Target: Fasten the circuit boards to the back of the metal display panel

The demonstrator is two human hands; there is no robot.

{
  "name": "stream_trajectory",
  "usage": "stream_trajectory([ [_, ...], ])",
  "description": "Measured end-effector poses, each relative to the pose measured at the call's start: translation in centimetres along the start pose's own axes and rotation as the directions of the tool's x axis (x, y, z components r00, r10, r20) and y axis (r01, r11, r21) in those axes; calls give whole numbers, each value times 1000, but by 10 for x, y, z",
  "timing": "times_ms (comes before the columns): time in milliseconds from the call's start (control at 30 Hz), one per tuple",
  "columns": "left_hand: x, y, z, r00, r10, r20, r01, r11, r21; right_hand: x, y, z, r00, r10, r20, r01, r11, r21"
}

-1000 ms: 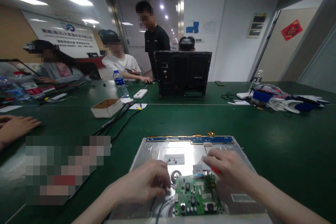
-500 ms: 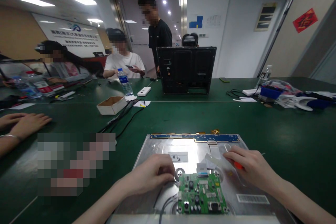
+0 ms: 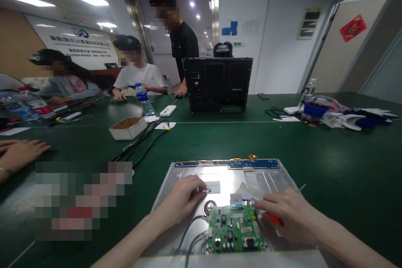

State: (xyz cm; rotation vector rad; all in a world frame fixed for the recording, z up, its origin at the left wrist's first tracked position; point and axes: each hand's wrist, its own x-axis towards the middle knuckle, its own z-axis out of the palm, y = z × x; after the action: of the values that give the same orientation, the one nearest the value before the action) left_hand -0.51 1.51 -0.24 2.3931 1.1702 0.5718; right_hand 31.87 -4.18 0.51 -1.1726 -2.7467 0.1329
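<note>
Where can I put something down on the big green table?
There's bare green table right of the metal panel, in front of the messy pile. Another patch lies between the panel and the black monitor. It's crowded by the cardboard box and cables, and on the panel around the left hand, right hand and circuit board.

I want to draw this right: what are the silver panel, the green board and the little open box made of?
The silver panel looks like metal, smooth and shiny: it throws back a bright glare. The green board seems to be stiff, coated plastic or resin, flat with tiny parts on it. The open box is probably cardboard: dull, pale outside and brown inside.
</note>
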Motion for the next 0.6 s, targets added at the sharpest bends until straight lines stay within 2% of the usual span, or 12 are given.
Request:
stream_trajectory([
  [133,-4,2,-9,1000,17,-6,-17,999,29,0,-6,4,996,-86,14,86,996,-36],
  [267,-11,11,-16,984,141,111,-148,987,61,1,-13,12,974,-226,-33,218,963,-155],
  [400,-14,20,-14,956,215,197,-236,968,89,1,-10,16,947,-314,-73,291,930,-223],
  [467,-14,22,-11,955,217,200,-241,965,104,1,-6,16,950,-293,-111,271,946,-179],
  [600,-12,17,-7,959,229,169,-249,962,108,1,-4,17,959,-143,-244,141,990,-25],
])
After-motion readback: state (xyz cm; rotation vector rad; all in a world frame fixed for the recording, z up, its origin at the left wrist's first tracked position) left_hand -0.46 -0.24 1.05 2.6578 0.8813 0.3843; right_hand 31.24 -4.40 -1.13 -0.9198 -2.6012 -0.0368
